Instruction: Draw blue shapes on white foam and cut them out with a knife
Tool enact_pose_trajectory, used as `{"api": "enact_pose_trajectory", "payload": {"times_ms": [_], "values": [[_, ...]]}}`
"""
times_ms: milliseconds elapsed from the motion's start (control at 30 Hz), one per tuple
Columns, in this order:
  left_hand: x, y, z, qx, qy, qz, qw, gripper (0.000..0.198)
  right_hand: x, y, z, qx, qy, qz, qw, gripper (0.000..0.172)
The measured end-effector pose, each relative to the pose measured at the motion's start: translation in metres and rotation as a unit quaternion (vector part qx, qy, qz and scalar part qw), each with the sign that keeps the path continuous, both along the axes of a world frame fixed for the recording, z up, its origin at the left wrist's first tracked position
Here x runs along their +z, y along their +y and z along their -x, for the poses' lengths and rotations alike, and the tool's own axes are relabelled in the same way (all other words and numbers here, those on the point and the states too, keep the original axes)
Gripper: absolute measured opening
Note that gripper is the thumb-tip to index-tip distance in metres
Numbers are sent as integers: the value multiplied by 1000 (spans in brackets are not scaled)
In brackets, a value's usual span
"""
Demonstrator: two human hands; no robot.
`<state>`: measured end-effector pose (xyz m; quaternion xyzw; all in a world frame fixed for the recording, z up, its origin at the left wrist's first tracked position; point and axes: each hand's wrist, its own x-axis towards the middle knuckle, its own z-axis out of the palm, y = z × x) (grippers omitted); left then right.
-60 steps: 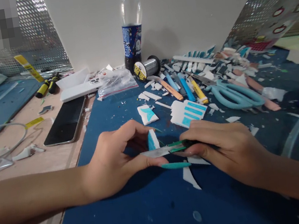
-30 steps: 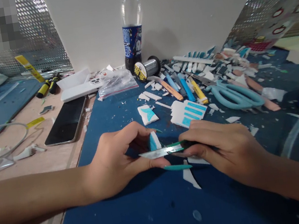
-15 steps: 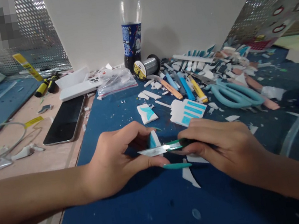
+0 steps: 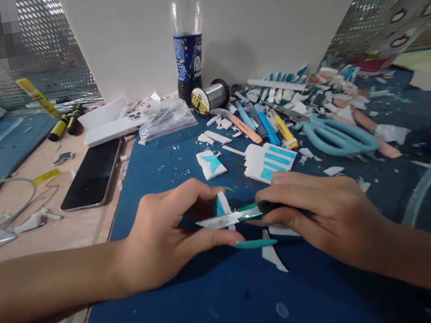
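Between thumb and fingers, my left hand [image 4: 170, 234] pinches a small white and blue foam piece [image 4: 223, 203], partly hidden by the fingers and blade. My right hand [image 4: 324, 204] is closed around a craft knife [image 4: 219, 221] with a dark green handle. Its blade points left and crosses in front of the foam piece; I cannot tell how deep it touches. Under the hands, a curved white offcut [image 4: 274, 258] lies on the blue mat. Just beyond are a white square with a blue shape [image 4: 211, 164] and a blue-striped white piece [image 4: 276, 159].
Light blue scissors [image 4: 338, 136] and several coloured cutters [image 4: 269, 123] lie behind my right hand, before a heap of scraps [image 4: 294, 89]. A wire spool [image 4: 211, 96] and a bottle [image 4: 188, 56] stand at the back. A phone [image 4: 90, 176] lies left.
The knife blade has shifted slightly left across the foam piece, which has tilted a little. Both hands otherwise keep nearly the same position and grip.
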<state>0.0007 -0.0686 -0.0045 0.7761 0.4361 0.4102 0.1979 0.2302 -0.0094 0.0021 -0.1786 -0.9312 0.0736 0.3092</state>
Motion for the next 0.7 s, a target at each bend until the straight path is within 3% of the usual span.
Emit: {"api": "enact_pose_trajectory", "payload": {"times_ms": [300,700], "values": [[0,1,2,0,25,-61,998,40,-1,1,2,4,8,15,1000,19],[1,1,0,-6,24,-76,997,37,0,1,1,3,13,19,1000,20]]}}
